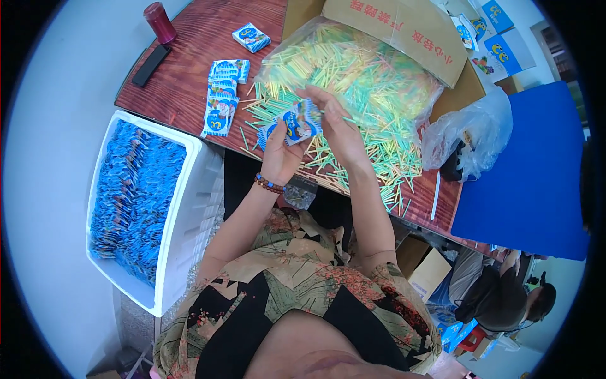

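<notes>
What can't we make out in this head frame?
All in the head view:
Packet count in the left hand: the held packets overlap, fingers cover parts.
Whether the right hand pinches anything: fingertips blur against the packets.
Lower layers in the white foam box: buried under the top packets.
Clear bag's far edge: partly behind the carton flap.

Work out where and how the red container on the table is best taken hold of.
The red container is probably best held round its middle, coming from the right. It is narrow and rounded and seems to stand upright, so its side suits a wrapping grip. Bare table lies to its right, while the wall is to its left and the black slab lies just in front.
</notes>
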`<state>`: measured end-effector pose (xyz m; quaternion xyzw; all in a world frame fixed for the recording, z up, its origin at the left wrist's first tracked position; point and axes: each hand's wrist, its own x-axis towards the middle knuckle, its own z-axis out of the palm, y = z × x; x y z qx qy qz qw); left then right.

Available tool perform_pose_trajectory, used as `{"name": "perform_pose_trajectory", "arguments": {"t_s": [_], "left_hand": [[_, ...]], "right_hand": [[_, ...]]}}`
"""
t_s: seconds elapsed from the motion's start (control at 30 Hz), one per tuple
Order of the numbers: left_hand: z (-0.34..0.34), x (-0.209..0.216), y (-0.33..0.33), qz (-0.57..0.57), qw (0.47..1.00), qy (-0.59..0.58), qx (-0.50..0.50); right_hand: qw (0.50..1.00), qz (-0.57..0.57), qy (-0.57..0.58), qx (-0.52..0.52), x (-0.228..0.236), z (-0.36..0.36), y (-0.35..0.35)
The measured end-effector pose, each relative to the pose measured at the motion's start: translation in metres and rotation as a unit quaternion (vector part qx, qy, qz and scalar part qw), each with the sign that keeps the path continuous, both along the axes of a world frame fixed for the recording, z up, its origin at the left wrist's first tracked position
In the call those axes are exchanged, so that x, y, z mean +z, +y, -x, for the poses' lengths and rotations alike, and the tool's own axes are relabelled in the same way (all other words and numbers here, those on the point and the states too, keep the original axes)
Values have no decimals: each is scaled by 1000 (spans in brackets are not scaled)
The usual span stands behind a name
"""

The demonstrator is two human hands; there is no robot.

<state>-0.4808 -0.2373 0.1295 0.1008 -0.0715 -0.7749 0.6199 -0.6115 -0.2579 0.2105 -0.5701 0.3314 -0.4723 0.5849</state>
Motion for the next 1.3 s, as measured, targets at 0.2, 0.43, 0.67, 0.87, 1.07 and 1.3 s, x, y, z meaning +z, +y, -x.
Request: {"name": "perform_pose_trajectory", "arguments": {"t_s": [0.2, 0.43, 0.67, 0.87, 1.07, 1.3], "left_hand": [[3, -13, -9, -30, 999, 35, 11], [-12, -1, -4, -1, 999, -4, 43], [-52, -17, -3, -87, 946, -188, 248], [-107, -30, 0, -53, 751, -483, 447], [-113, -41, 6, 30, 454, -807, 375], [-105, -41, 14, 83, 408, -858, 301]], "right_hand": [[961, 89, 212, -153, -6, -6, 16], [940, 116, 260, -186, -17, -26, -1], [957, 87, 260, -93, -35, -70, -28], [945, 148, 277, -88, -70, -141, -76], [899, 202, 384, -56, -84, -163, -83], [825, 123, 537, -124, -51, -46, -25]]}}
